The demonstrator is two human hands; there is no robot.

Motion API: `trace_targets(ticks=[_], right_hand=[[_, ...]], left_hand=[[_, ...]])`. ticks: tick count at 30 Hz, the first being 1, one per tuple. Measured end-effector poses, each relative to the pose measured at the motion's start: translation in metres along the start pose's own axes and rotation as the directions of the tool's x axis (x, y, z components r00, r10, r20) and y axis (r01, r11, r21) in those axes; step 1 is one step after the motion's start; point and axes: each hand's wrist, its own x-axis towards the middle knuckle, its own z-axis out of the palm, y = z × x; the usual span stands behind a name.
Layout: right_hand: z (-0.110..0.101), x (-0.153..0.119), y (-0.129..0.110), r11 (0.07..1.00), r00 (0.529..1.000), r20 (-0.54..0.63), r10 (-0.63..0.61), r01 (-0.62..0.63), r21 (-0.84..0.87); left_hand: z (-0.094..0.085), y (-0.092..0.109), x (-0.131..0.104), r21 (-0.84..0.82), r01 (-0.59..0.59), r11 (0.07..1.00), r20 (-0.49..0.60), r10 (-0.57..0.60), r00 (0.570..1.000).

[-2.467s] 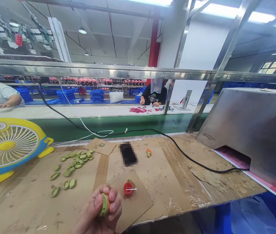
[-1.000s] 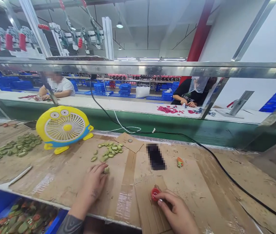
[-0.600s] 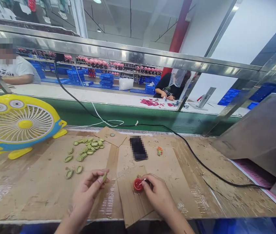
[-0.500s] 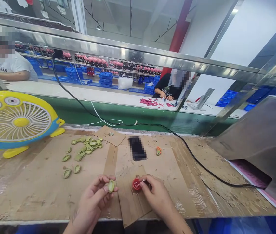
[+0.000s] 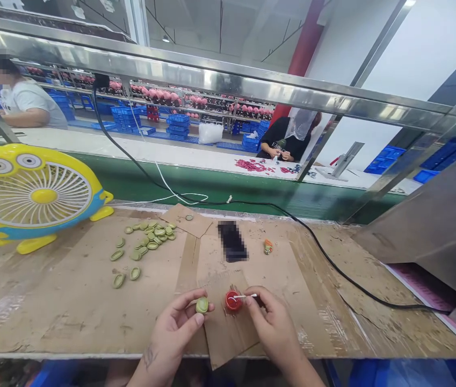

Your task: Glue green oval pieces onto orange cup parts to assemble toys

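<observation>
Two bare hands, apart, hold a green piece and a cotton swab above a bench (image 5: pixel 74 317).
The left hand (image 5: pixel 177 323) pinches the oval green piece (image 5: pixel 202 305); the right hand (image 5: pixel 272 321) grips the cotton swab (image 5: pixel 242 296), one end at a red cup (image 5: pixel 232 309). From the hands, loose green pieces (image 5: pixel 152 245) lie toward ten o'clock, a yellow fan (image 5: pixel 44 196) beyond; a dark, pixelated slab (image 5: pixel 233 242) at twelve; an orange-and-green piece (image 5: pixel 268 246) at one.

Work area: factory assembly floor.
Indicators: cardboard-covered workbench (image 5: pixel 70 301), long line table (image 5: pixel 195 171) with seated workers (one at left, one at right), stacked blue crates (image 5: pixel 178 127), racks of pink parts (image 5: pixel 163 95), metal framing (image 5: pixel 211 75).
</observation>
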Motion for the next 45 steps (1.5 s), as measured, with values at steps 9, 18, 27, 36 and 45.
trace_targets(ticks=[9,18,27,36,45], right_hand=[[0.000,-0.006,0.002,1.000,0.999,-0.032,-0.006,0.006,0.004],[0.001,-0.007,0.002,1.000,0.998,-0.055,0.006,-0.005,0.025],[0.001,-0.007,0.002,1.000,0.998,-0.062,-0.018,0.019,0.010],[-0.002,-0.009,0.003,1.000,0.998,-0.061,-0.004,0.005,0.013],[0.005,-0.004,0.003,0.999,0.998,0.057,0.011,-0.009,-0.033]], left_hand=[[-0.009,-0.008,0.013,-0.009,-0.020,1.000,0.046,0.020,0.999],[-0.018,-0.016,0.021,-0.107,0.098,0.989,0.091,-0.088,0.992],[-0.018,-0.014,0.021,-0.141,0.113,0.984,0.128,-0.096,0.987],[-0.017,-0.015,0.022,-0.122,0.115,0.986,0.158,-0.095,0.983],[-0.024,-0.022,0.020,0.073,-0.080,0.994,0.006,0.079,0.997]])
